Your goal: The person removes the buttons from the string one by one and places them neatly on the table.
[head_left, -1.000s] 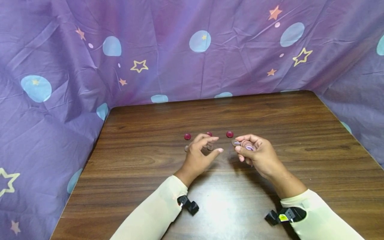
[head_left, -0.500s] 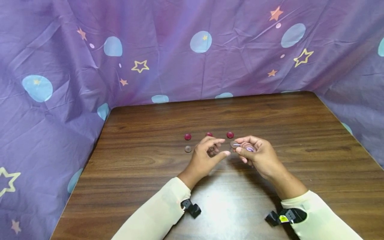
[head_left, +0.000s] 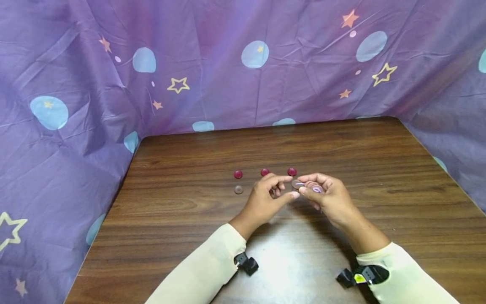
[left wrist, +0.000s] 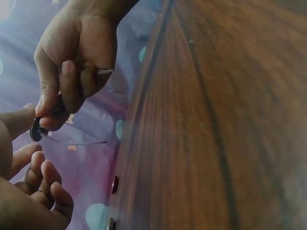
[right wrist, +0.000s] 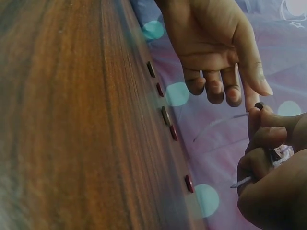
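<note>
On my head feed, the right hand (head_left: 334, 196) pinched a brown disc (head_left: 296, 184) between thumb and forefinger, raised above the wooden surface (head_left: 182, 164). From the left wrist I saw a thin pale cord (left wrist: 88, 143) trailing from beside that disc. More rounded brownish pieces (head_left: 312, 185) sat gathered within the same hand's grasp. The left hand (head_left: 265, 196) was loosely spread, forefinger and thumb reaching to either side of the disc; I could not tell whether they touched it. Beyond the hands lay three red discs (head_left: 265, 172) in a row, with a flat brown disc (head_left: 238, 189) nearer the person, before the leftmost. My right-wrist feed showed a second flat brown one (right wrist: 165, 116).
</note>
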Demonstrator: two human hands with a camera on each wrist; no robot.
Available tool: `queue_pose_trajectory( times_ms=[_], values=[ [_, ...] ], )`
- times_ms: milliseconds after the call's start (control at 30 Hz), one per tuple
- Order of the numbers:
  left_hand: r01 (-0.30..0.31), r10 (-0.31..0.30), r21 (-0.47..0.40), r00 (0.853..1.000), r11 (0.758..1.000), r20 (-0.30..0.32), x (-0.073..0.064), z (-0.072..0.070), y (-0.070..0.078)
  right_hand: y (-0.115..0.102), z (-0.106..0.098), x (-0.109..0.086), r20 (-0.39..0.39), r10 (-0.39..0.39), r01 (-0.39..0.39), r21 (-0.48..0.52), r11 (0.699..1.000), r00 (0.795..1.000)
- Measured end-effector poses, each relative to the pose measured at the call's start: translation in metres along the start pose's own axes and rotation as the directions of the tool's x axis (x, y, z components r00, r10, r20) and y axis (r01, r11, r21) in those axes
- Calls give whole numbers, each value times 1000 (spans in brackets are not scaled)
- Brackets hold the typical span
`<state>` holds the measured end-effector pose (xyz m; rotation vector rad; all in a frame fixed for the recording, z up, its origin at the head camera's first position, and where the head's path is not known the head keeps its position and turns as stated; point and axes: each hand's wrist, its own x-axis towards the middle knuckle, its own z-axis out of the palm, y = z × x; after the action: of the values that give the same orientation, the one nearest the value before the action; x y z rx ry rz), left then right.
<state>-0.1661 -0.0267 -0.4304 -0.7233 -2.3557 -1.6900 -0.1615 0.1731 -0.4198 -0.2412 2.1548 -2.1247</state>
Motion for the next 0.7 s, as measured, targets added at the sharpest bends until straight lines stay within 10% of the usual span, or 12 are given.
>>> queue_pose_trajectory(
  times_ms=[700],
  values=[
    [-37, 37, -54, 999, 998, 2, 3, 0, -5, -2, 4, -3, 1, -33, 33, -92, 995, 999]
  ],
)
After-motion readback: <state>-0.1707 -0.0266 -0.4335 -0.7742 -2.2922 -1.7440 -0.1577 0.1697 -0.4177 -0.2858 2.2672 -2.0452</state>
